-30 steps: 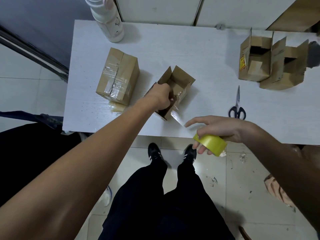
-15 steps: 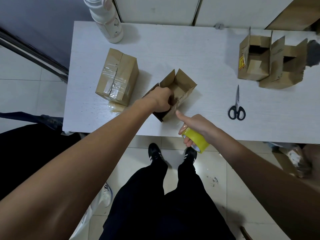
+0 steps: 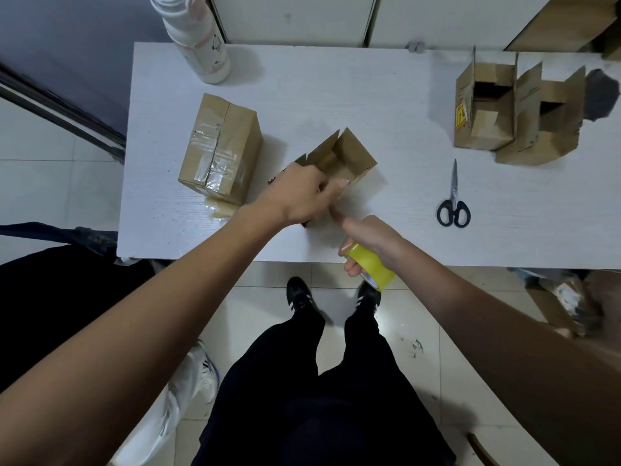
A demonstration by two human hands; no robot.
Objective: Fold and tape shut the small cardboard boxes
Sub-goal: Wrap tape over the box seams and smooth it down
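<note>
A small open cardboard box (image 3: 349,159) lies tilted on the white table (image 3: 336,95), its flaps pointing away from me. My left hand (image 3: 299,193) grips its near end and hides that side. Just right of it, my right hand (image 3: 366,237) holds a yellow tape roll (image 3: 373,267) over the table's front edge, thumb stretched out against the box's near corner. A taped-shut box (image 3: 221,149) stands to the left. Two open boxes (image 3: 484,105) (image 3: 544,126) sit at the far right.
Black-handled scissors (image 3: 453,200) lie on the table right of my hands. A white bottle (image 3: 198,35) stands at the back left corner. A scrap of tape (image 3: 218,210) lies in front of the sealed box. My legs and shoes show below the table edge.
My right hand with the tape roll has moved left and in toward the box, and its thumb now presses at the box corner. The left hand keeps its hold on the box.
</note>
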